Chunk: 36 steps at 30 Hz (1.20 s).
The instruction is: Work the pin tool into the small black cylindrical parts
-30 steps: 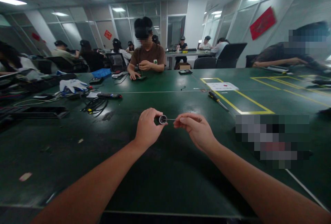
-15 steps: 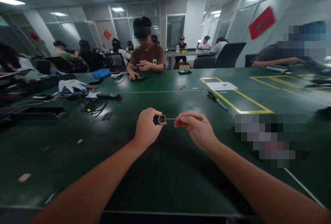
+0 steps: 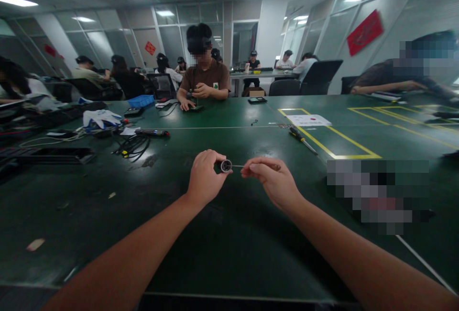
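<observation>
My left hand (image 3: 205, 177) is closed round a small dark cylinder with a light round rim (image 3: 226, 166). Its open end faces me, and dark parts show inside. From my right hand (image 3: 274, 179), whose fingers pinch together, a thin metal shaft (image 3: 237, 166) reaches left to the side of the cylinder's rim. My fingers cover most of whatever handle the shaft has, and its exact tip is too small to make out. Both hands are held over the green table (image 3: 229, 244), near its middle.
A yellow-and-black screwdriver (image 3: 302, 139) lies ahead to the right, near a white sheet (image 3: 309, 120). On the left are black cables (image 3: 132, 147), white gloves (image 3: 102, 118) and a blue bin (image 3: 141, 101). Across the table a person (image 3: 204, 74) works on a small device.
The view has shifted very slightly. Both hands keep their grip, and the thin shaft has tilted a little against the cylinder's rim.
</observation>
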Motion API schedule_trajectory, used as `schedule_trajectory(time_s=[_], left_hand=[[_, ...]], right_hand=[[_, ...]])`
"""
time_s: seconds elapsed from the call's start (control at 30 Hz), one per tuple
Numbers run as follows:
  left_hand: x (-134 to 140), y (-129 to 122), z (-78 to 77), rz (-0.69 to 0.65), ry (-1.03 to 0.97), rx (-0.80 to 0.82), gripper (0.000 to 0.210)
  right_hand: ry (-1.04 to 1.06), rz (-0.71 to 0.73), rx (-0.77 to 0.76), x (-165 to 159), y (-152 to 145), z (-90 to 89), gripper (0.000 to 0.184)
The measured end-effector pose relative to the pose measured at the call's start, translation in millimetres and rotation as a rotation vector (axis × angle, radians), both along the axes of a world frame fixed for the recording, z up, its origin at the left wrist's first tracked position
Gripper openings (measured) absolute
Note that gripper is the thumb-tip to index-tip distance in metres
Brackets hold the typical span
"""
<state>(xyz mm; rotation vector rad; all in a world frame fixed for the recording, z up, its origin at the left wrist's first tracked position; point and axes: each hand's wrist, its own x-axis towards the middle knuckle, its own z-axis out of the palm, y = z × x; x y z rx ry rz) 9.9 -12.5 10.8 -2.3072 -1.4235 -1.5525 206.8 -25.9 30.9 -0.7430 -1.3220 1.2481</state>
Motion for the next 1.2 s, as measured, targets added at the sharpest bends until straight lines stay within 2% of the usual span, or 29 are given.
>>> schedule_trajectory(time_s=[0.37, 0.6, 0.73, 0.87, 1.03, 1.2], left_hand=[[0.6, -0.1, -1.4, 0.005, 0.012, 0.014, 0.033], [1.6, -0.6, -1.8, 0.003, -0.020, -0.012, 0.035], [1.7, 1.6, -1.6, 0.000, -0.030, -0.002, 0.034], [0.7, 3.5, -1.8, -0.006, -0.008, 0.012, 0.034], [0.6, 3.4, -1.8, 0.010, -0.008, 0.031, 0.036], [1.0, 2.2, -0.8, 0.005, 0.004, 0.032, 0.036]], right_hand=[[-0.117, -0.033, 0.038, -0.3, -3.6, 4.0, 0.015], [0.093, 0.032, -0.071, -1.4, 2.3, -2.1, 0.010], [0.213, 0.149, -0.190, 0.4, 1.8, 3.8, 0.009], [0.191, 0.096, -0.098, 0.8, -0.5, 6.2, 0.009], [0.129, 0.021, -0.036, 1.4, 1.7, 0.3, 0.012], [-0.023, -0.033, 0.047, 2.3, -1.6, 2.6, 0.014]])
